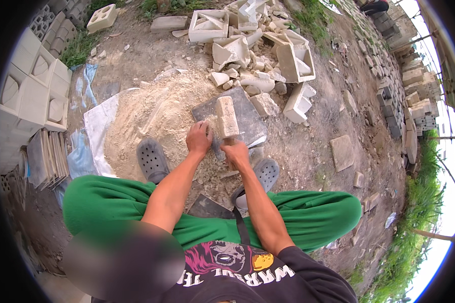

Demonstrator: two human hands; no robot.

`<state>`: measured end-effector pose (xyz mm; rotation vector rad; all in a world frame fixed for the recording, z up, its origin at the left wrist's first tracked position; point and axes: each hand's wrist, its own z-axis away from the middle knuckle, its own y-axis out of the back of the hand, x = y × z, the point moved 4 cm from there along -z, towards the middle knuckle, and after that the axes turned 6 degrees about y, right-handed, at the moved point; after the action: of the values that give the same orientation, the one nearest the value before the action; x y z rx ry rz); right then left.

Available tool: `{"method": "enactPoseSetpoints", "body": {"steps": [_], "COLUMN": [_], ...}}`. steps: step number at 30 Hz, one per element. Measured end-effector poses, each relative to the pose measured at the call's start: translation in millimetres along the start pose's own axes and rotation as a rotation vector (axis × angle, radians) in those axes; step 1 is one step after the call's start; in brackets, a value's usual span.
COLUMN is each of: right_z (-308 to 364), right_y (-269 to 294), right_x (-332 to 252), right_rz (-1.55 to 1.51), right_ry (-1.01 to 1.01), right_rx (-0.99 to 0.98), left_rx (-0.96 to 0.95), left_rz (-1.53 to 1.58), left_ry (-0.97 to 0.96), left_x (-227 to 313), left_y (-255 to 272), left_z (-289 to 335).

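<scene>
Dark grey is the slab (250, 118), over which we see the pale block (227, 116), its near end gripped in the fingers of the right hand (236, 153), while those of the left hand (199, 137) curl near the slab's left edge, pinching what we cannot tell, and should best stay clear.

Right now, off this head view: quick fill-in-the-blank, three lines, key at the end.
1. Of the left hand and right hand, the ____ one is closed at the near end of the pale oblong block.
2. The powder heap lies to the ____ of the dark slab.
3. The trousers are ____ in colour.

Missing words: right; left; green.
</scene>
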<state>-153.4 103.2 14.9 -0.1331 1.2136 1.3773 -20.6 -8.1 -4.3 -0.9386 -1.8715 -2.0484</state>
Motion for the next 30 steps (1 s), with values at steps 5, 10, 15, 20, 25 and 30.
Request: {"method": "enactPoseSetpoints", "body": {"steps": [5,10,15,20,25,30], "right_z": [3,-3,-4,-25,3,-12], "right_y": [11,-3,9,40,75,55], "right_x": [-24,14,7,34,-61,-64], "right_rz": [-0.132,0.098,-0.059,-0.031,-0.198,-0.208], "right_ry": [0.108,0.127,-0.060,-0.041,0.085,0.415], "right_rx": [0.060,-0.017,-0.117,0.096,0.028,0.189], "left_rx": [-0.006,-0.087,-0.062,-0.077,-0.116,-0.122], "left_rz": [0.038,0.060,0.084,0.193,0.258,0.462], "left_ry": [0.005,0.027,-0.151,-0.217,0.239,0.383], "left_x": [2,10,-3,31,11,-4], "left_y": [3,1,-11,-11,-16,-20], "left_z": [-1,-2,-12,-26,-30,-35]}}
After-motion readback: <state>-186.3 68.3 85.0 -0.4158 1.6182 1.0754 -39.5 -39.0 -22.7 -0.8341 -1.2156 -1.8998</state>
